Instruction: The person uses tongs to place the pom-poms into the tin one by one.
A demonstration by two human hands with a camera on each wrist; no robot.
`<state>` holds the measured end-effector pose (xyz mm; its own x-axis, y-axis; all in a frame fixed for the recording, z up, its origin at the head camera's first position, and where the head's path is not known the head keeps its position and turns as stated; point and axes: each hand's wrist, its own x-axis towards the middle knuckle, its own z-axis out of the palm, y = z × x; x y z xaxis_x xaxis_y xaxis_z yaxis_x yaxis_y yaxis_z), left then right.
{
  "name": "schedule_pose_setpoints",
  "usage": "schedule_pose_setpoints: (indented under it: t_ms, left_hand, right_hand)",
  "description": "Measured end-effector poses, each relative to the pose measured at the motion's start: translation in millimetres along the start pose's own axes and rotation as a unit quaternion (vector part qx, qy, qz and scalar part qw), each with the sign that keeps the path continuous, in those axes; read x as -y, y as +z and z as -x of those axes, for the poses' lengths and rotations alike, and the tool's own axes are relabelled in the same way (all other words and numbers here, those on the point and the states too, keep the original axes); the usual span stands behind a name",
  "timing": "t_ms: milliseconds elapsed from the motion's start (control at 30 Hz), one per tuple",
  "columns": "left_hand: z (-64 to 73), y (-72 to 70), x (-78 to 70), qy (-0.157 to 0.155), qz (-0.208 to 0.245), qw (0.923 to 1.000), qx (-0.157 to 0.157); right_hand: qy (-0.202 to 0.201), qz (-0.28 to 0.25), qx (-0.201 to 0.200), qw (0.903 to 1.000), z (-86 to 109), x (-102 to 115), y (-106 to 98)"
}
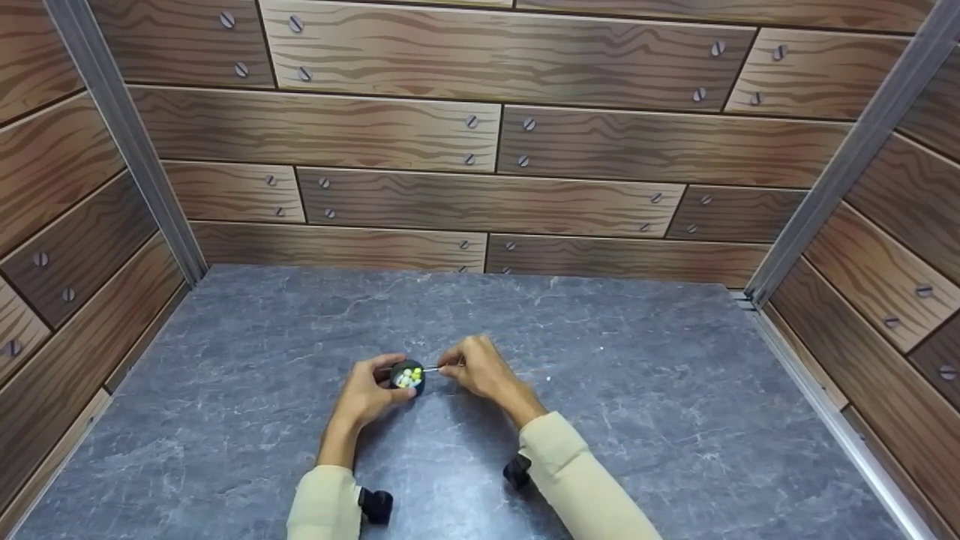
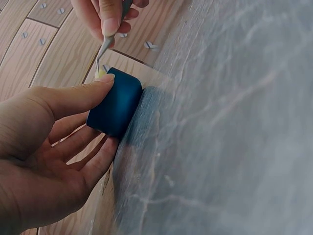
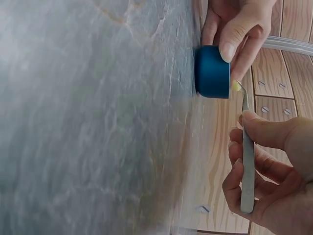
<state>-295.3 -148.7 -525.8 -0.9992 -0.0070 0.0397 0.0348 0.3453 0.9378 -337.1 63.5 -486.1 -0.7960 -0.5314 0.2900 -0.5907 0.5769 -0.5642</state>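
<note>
A small round blue cup stands on the tabletop. Seen from above in the head view, several yellow and whitish beads lie inside it. My left hand grips the cup from its left side, thumb at the near rim and fingers round the far side. On the cup's right, my right hand holds metal tweezers with a bent tip. A yellow bead is at the tweezers' tip, just over the cup's opening. Whether the tips are closed on that bead is too small to tell.
Under both hands lies a grey marbled tabletop. Two tiny white specks, one here, lie right of the right hand. Wood-patterned panels stand at the back and both sides, with metal posts in the corners.
</note>
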Motion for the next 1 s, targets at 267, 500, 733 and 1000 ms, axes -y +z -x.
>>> schedule_pose_setpoints:
  t_ms: [267,500,733,1000]
  left_hand:
    - [0.7,0.1,-0.5,0.004,0.008,1.0,0.001]
    - [0.6,-0.9,-1.2,-0.001,0.015,0.9999,0.003]
    - [1.2,-1.2,-2.8,0.011,0.025,0.9996,0.003]
    - [0.1,-0.1,-1.2,0.018,0.021,0.9996,0.001]
  right_hand:
    - [0.009,-0.007,0.013,0.9998,-5.9,5.1,9.3]
    - [0.005,0.001,0.012,0.9999,-9.5,9.8,13.0]
    - [-0.002,0.017,0.012,0.9998,-12.8,12.9,15.0]
    - [-0.004,0.024,0.007,0.9997,-13.1,14.0,15.7]
